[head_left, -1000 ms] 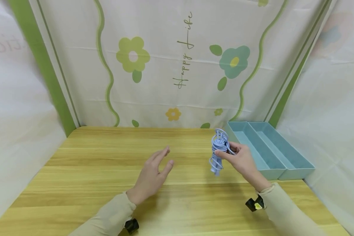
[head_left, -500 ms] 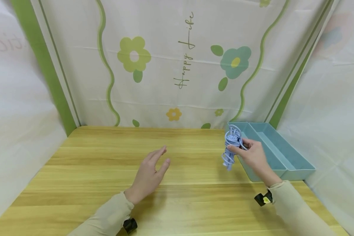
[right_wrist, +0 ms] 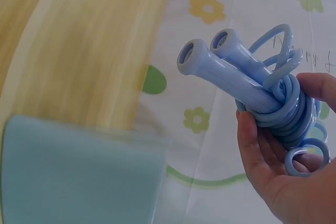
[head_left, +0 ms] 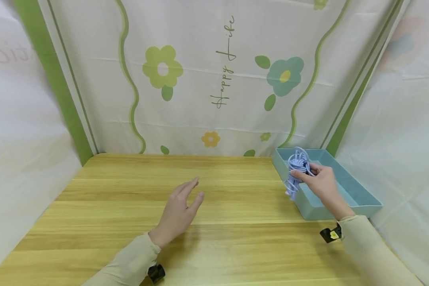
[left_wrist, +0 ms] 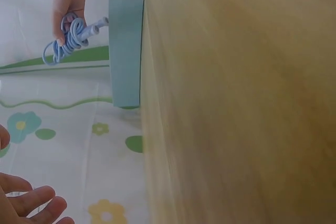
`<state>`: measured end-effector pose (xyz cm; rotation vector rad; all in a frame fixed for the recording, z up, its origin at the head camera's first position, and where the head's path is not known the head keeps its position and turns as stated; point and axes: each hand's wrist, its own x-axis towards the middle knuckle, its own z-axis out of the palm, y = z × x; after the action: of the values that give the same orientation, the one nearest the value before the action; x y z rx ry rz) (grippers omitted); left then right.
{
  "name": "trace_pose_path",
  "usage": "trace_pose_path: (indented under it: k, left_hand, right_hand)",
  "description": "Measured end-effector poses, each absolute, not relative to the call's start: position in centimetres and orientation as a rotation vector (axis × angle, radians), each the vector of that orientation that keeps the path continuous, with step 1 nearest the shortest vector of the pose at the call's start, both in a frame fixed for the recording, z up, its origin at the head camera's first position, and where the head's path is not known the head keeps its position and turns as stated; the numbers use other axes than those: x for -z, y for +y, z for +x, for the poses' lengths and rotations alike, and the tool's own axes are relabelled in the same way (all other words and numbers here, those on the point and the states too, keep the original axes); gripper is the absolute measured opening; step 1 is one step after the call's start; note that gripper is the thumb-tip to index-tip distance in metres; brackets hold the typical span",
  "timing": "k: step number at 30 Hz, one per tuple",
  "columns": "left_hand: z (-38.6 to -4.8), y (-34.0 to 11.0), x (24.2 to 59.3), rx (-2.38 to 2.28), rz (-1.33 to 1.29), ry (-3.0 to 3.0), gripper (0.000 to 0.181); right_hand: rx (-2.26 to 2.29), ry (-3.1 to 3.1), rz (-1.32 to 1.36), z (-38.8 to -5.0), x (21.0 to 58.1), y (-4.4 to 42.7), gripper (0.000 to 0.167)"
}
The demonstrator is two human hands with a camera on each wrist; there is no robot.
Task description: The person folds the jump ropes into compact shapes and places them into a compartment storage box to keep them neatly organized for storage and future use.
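Note:
A light blue jump rope [head_left: 297, 169] is wound into a bundle round its two handles [right_wrist: 228, 80]. My right hand [head_left: 324, 186] grips the bundle between thumb and fingers, holding it up above the left side of a blue-green bin [head_left: 312, 212]. In the left wrist view the rope [left_wrist: 68, 40] hangs beside the upper edge of the bin wall, with the handle ends toward the bin. My left hand [head_left: 175, 210] is held over the table, fingers extended and thumb apart, touching nothing.
The bin stands at the back right of a wooden table [head_left: 218, 246]. Its inside is partly hidden by my right hand and the rope. Printed cloth [head_left: 200, 79] hangs behind the table and at both sides.
My right hand has carried the jump rope to the right and slightly up, from beside the bin to over its left side. My left hand has drifted slightly left.

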<state>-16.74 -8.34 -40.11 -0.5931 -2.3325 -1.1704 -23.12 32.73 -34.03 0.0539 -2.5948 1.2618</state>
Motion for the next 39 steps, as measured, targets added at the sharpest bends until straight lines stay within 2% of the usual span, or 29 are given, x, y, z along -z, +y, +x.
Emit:
trace_pose_path:
  k: [10, 20, 27, 34, 39]
  left_hand:
    - [-16.9, -8.7, 40.5, 1.16, -0.56, -2.352, 0.05]
    - [-16.9, -8.9, 40.6, 1.164, -0.544, -2.367, 0.051]
    - [-17.0, -8.9, 40.5, 1.174, -0.549, -2.359, 0.052]
    - [-17.1, -8.8, 40.3, 1.177, -0.553, -2.355, 0.052]
    - [-17.0, -8.8, 40.3, 1.183, -0.552, -2.364, 0.052]
  right_hand:
    - [-1.145, -2.651, -0.013, -23.9, 32.9, 35.2, 0.072]
    - [-0.982, -2.651, -0.055, -24.7, 32.8, 36.8, 0.062]
    - [-0.737, -2.8, 0.039, -26.2, 33.5, 38.1, 0.045]
    - [-0.636, -3.048, 0.092, -28.4, 34.5, 38.8, 0.05]
    - [-0.618, -3.182, 0.152, -29.5, 35.0, 38.8, 0.047]
